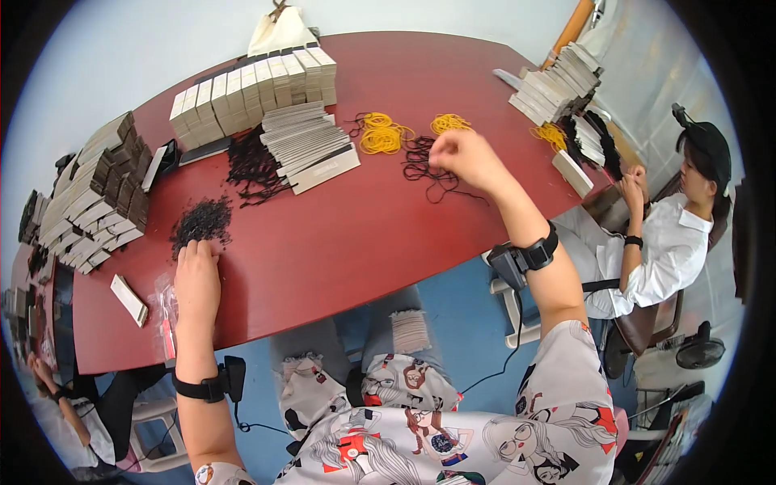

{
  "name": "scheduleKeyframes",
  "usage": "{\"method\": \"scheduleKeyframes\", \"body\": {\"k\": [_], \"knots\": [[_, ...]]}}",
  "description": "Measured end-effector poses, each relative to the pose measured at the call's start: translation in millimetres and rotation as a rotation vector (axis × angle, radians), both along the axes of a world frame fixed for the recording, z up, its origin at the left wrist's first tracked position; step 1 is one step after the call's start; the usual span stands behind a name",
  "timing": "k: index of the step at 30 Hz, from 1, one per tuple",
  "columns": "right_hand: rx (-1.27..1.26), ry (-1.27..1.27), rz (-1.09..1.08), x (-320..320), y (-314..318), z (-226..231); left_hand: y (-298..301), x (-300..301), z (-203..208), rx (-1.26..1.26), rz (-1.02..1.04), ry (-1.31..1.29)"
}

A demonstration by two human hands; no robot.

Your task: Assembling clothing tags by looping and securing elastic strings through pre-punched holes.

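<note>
Across the red table (323, 250), the left hand (197, 279) meets the near edge of a heap of small black pieces (202, 218), pale tags (311, 145) lie fanned mid-table, and the right hand (470, 158) curls by loose black cords (422, 168), neither hand's fingers clearly showing a grip.

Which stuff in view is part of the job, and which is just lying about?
Likely in the job:
- small black pieces, at the left hand
- black cords, at the right hand
- pale strips with black cords

Likely just lying about:
- cream cloth bag
- clear plastic bag
</note>
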State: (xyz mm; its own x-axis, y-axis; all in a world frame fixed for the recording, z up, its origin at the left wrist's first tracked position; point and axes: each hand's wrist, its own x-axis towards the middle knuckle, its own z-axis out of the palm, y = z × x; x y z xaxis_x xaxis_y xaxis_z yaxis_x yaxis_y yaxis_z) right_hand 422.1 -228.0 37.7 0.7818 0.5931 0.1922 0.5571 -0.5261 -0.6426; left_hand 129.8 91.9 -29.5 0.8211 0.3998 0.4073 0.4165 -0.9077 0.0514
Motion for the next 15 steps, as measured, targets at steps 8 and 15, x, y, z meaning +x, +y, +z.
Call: {"method": "scheduleKeyframes", "body": {"k": [8,15], "knots": [[-0.249,-0.049,0.047,-25,-21,-49,-15,-19,-14,0.075,-0.013,-0.051],[0.202,-0.411,-0.022,-18,9,14,-31,-42,-20,-0.552,-0.012,-0.45]]}}
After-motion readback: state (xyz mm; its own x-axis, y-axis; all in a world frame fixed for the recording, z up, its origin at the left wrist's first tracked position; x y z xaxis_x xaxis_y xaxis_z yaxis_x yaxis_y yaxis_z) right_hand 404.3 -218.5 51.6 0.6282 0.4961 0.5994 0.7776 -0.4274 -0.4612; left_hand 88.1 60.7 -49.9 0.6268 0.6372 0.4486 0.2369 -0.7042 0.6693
